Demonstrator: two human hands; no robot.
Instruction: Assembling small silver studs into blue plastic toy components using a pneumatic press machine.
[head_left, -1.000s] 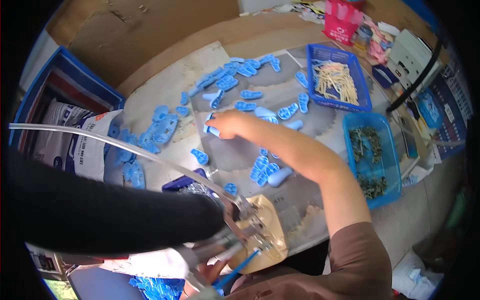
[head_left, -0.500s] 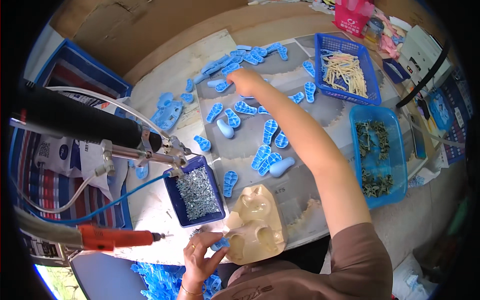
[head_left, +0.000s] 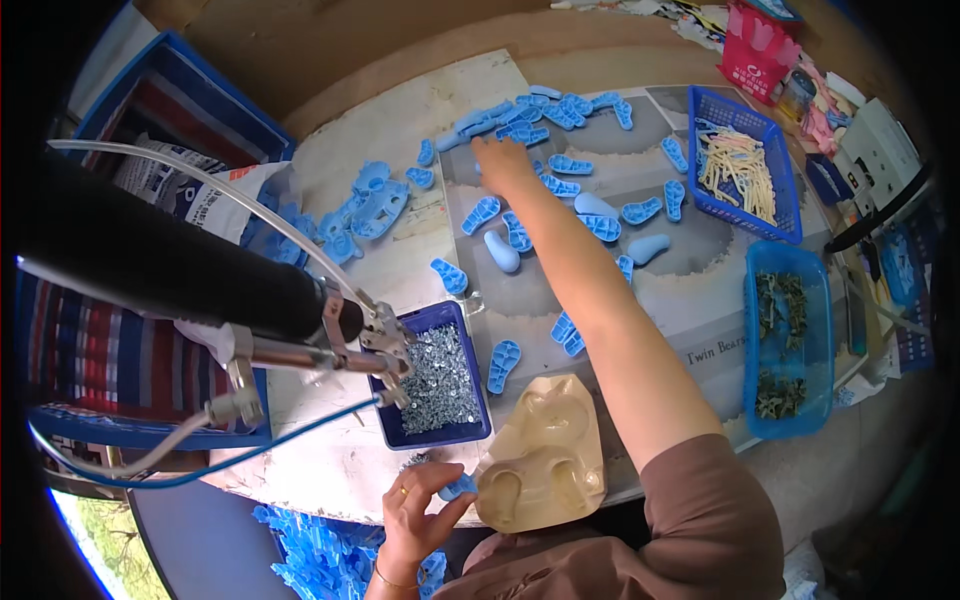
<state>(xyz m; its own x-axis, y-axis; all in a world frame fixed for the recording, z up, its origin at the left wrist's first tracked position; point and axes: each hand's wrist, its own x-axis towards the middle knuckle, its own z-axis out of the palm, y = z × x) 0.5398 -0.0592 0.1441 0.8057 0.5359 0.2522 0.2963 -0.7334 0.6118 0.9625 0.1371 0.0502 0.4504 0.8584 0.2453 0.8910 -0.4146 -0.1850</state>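
My left hand point(head_left: 422, 512) pinches a small light-blue plastic piece point(head_left: 458, 487) between thumb and fingers, beside the near left edge of a beige moulded holder point(head_left: 545, 440) with rounded hollows. My right arm stretches far across the table. At its end my right hand point(head_left: 505, 167) is closed, fingers curled down among blue foot-shaped plastic parts point(head_left: 522, 132); what it grips, if anything, is hidden. More such parts lie scattered nearby, some with ribbed insides up, such as one blue part point(head_left: 504, 365), and some smooth side up, such as another point(head_left: 502, 252).
A dark-blue bin of small metal screws point(head_left: 440, 375) stands left of the holder, under a black arm with metal fittings point(head_left: 340, 340) and hoses. At right are a blue basket of cream strips point(head_left: 745, 170) and a blue tray of dark metal pieces point(head_left: 790, 340).
The view has shifted, so the table sits farther right. My right hand has moved slightly left among the parts. A red-orange power screwdriver at lower left has left view. The left hand keeps its piece.
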